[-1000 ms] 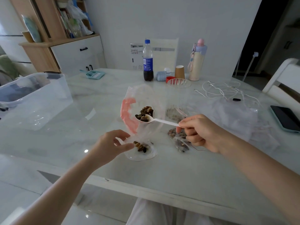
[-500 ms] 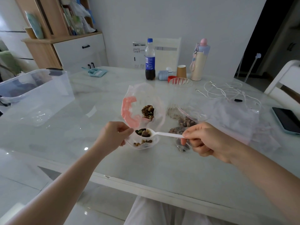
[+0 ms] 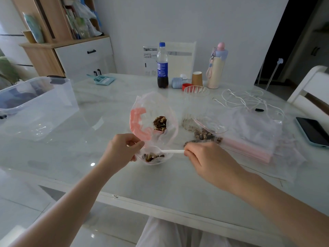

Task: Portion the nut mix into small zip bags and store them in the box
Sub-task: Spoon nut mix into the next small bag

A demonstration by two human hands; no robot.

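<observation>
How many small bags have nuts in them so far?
2 that I can see: one small bag held open at the left hand, one filled bag behind the right hand. Others may be hidden.

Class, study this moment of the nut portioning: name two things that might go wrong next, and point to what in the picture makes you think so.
1. The left hand pinches only one edge of the small zip bag, so its mouth may sag and nuts could spill onto the table as the white spoon, held by the right hand, tips or withdraws.
2. The large open bag of nut mix stands just behind the hands; a lifting hand might knock it over.
</observation>
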